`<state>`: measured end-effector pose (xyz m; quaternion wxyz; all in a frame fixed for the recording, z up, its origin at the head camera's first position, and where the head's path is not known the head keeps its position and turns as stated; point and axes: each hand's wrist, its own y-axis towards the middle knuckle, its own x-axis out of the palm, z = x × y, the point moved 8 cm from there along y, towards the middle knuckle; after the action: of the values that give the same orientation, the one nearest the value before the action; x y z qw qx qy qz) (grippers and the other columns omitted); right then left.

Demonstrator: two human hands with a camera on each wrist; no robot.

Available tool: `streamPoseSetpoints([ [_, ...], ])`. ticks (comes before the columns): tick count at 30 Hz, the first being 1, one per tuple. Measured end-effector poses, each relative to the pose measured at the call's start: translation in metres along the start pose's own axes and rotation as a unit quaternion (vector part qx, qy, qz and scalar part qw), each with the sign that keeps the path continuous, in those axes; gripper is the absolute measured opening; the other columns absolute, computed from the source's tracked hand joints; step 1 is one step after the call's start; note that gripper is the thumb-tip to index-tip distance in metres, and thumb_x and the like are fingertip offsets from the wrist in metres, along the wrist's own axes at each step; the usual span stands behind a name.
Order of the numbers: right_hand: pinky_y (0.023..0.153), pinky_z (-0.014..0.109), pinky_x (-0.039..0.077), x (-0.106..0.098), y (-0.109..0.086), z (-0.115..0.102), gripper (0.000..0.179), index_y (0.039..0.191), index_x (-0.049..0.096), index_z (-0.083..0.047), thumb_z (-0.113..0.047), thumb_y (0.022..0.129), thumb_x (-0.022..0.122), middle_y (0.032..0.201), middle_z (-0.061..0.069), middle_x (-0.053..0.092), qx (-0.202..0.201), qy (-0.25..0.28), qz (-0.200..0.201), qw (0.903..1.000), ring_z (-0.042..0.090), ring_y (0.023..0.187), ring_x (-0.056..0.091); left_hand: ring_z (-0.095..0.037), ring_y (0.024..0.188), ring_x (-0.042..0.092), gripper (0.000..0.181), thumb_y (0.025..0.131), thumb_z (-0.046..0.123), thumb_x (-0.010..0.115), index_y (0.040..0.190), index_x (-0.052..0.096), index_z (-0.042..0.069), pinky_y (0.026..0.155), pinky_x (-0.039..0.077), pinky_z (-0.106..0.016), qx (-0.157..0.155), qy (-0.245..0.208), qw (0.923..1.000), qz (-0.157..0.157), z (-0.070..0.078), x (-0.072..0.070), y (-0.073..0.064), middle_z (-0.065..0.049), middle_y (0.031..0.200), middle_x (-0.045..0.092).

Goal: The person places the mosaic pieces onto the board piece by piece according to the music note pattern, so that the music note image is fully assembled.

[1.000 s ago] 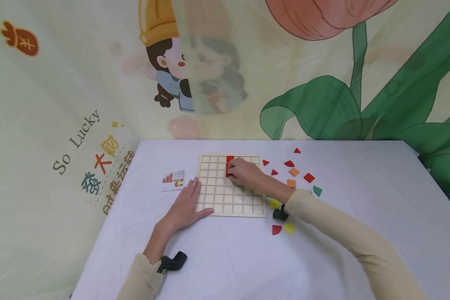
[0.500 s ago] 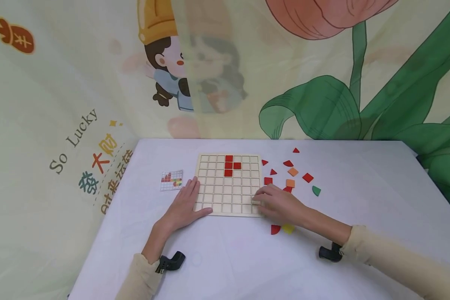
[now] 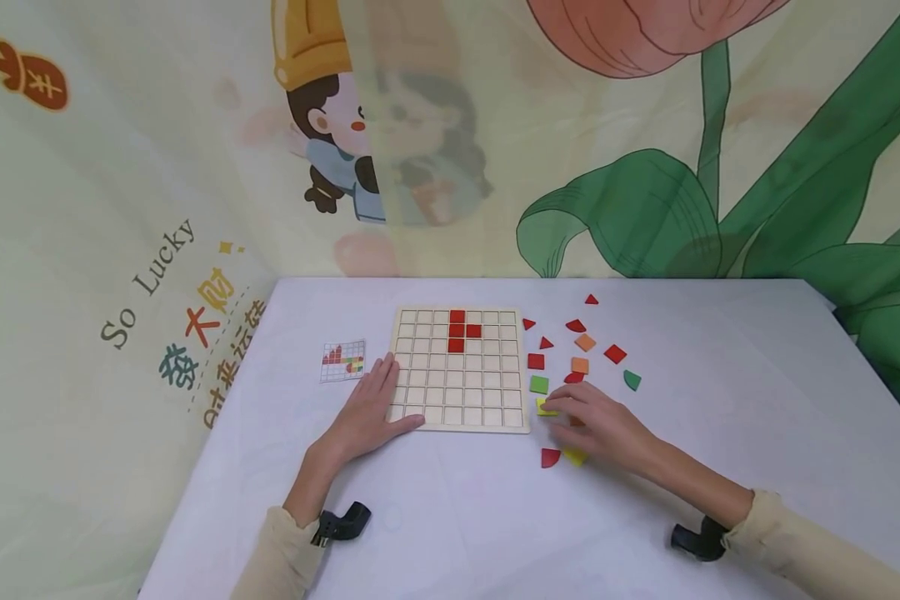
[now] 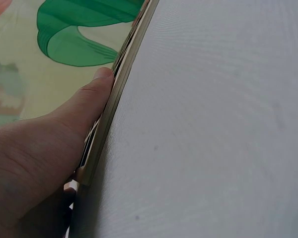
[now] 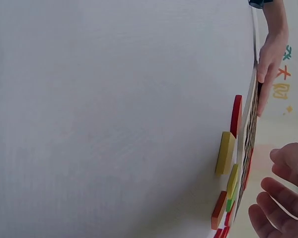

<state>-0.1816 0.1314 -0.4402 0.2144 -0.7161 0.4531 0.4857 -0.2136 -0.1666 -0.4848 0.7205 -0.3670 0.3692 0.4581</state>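
My left hand (image 3: 362, 418) lies flat with straight fingers along the left side of the wooden grid board (image 3: 427, 383), thumb at its lower edge. In the left wrist view the thumb (image 4: 87, 101) touches the board's rim. Several red square tiles (image 3: 457, 330) sit in the board's upper middle cells. Right of the board, my right hand (image 3: 607, 425) is over the loose tiles, its fingers loosely bent near a yellow square tile (image 3: 543, 407). In the right wrist view these fingers (image 5: 273, 210) are spread with nothing between them. The hand partly hides an orange tile (image 5: 219, 210).
A small printed pattern card (image 3: 342, 361) lies left of the board. Loose pieces right of it include a green square (image 3: 539, 384), a red square (image 3: 536, 361), an orange square (image 3: 580, 366), a green quarter-circle (image 3: 632, 380) and a red quarter-circle (image 3: 550, 458). A printed curtain hangs behind.
My right hand has left the board's red tiles and moved right and down to the loose pieces, uncovering the red tiles and the green square. The left hand stays put.
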Motion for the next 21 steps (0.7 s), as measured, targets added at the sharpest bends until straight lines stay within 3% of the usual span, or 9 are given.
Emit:
streamPoseSetpoints([
  [4,0.073,0.021,0.057,-0.008,-0.002,0.005,0.031,0.108,0.073,-0.016,-0.019,0.078,0.081,0.110,-0.003,0.065,0.006,0.007,0.008,0.9999,0.011,0.098,0.059,-0.031,0.153,0.000,0.102,0.087,0.058,0.060,0.155,0.008,0.001,0.124,0.010,-0.051,0.003,-0.002,1.0000,0.000,0.000,-0.001,0.000,-0.012,0.165,0.002],
  [8,0.078,0.033,0.060,-0.020,0.000,0.019,0.033,0.110,0.072,-0.013,-0.015,0.078,0.081,0.114,0.003,0.066,0.023,-0.005,0.020,0.9995,0.021,0.108,0.059,-0.032,0.153,0.000,0.102,0.088,0.058,0.060,0.155,0.008,0.001,0.124,0.009,-0.051,0.003,-0.004,1.0000,-0.001,0.001,-0.001,0.000,-0.012,0.165,0.001],
  [16,0.089,0.053,0.055,-0.040,0.012,0.083,0.037,0.117,0.069,-0.008,-0.016,0.082,0.077,0.128,0.016,0.059,0.082,-0.020,0.020,0.9963,0.035,0.122,0.048,-0.031,0.153,0.000,0.103,0.087,0.059,0.060,0.155,0.008,0.001,0.124,0.010,-0.051,0.003,-0.005,1.0000,0.003,0.000,-0.001,-0.001,-0.011,0.165,0.001],
  [21,0.092,0.057,0.052,-0.044,0.015,0.119,0.038,0.119,0.067,-0.004,-0.016,0.084,0.075,0.131,0.021,0.055,0.113,-0.011,0.013,0.9934,0.041,0.124,0.046,-0.031,0.153,0.001,0.102,0.088,0.059,0.060,0.155,0.008,0.002,0.125,0.010,-0.050,0.002,-0.001,1.0000,0.003,-0.001,0.001,-0.001,-0.011,0.165,0.002],
])
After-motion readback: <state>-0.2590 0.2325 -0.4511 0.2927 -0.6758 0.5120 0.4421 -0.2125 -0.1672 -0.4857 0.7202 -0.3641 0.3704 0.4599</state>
